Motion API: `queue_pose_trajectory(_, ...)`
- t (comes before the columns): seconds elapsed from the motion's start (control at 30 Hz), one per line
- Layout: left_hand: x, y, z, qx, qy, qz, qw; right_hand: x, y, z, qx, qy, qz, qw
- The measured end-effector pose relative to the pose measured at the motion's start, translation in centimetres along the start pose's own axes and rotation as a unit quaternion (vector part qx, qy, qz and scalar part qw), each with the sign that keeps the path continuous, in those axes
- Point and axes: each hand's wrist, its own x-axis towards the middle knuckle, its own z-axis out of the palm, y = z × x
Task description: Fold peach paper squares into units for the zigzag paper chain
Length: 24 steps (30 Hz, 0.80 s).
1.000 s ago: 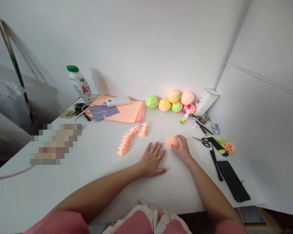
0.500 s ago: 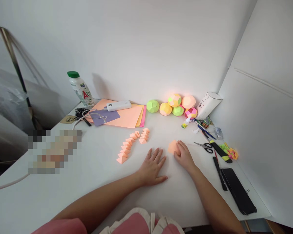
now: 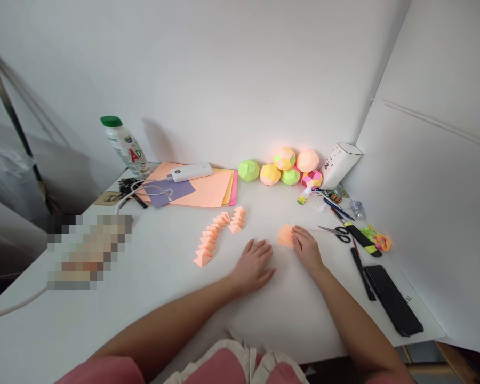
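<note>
Your left hand (image 3: 253, 265) lies back up on the white table (image 3: 156, 288), released, its fingers loosely extended and the thumb held apart. To its right, your right hand (image 3: 309, 249) touches the right edge of a peach folded-paper piece (image 3: 285, 235) with partly curled fingers; whether they pinch it, the view cannot tell. The piece lies on the table between your hands, slightly farther away than the left one. Your left forearm slants in from the near left, your right from the near right, both angled toward the center.

At far left stands a green-capped bottle (image 3: 126, 152), beside peach sheets (image 3: 212, 193) that carry a purple paper (image 3: 160, 198) and a white device (image 3: 192, 172). Two rows of peach folded units, a longer row (image 3: 206, 242) and a shorter row (image 3: 236, 220), sit left of your piece. Along the far wall, a green paper ball (image 3: 248, 170) sits near a stack of multicolored balls (image 3: 284, 159), followed by a white box (image 3: 341, 166). On the right, nearest your right hand, lie scissors (image 3: 341, 233); past them are a yellow-and-black cutter (image 3: 362, 239) and a black phone (image 3: 394, 300).
</note>
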Motion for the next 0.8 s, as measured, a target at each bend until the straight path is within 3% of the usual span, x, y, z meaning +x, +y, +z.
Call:
queue_pose_trajectory(0.07,0.4,-0.2,-0.5,-0.162,0.029,-0.067,0.984,0.2,-1.2,-0.3,0.021,0.033,-0.006,0.999)
queue_pose_trajectory(0.2,1.2,-0.9,-1.4,-0.469,0.040,-0.171,0.866,0.2,-4.4,-0.2,0.070,-0.003,-0.037,0.997)
queue_pose_trajectory(0.27,1.6,-1.4,-1.6,-0.540,0.044,-0.194,0.818,0.1,-5.5,0.5,0.083,-0.041,-0.059,0.994)
queue_pose_trajectory(0.37,2.0,-1.9,-1.6,-0.587,0.040,-0.200,0.784,0.0,-6.1,1.5,0.109,-0.071,-0.083,0.988)
queue_pose_trajectory(0.5,2.1,-2.0,-1.6,-0.604,0.061,-0.197,0.770,-0.2,-6.0,1.9,0.163,-0.054,-0.057,0.983)
queue_pose_trajectory(0.8,1.6,-1.0,-1.7,-0.550,0.036,-0.213,0.807,-0.4,-6.2,0.9,0.344,-0.115,0.128,0.923)
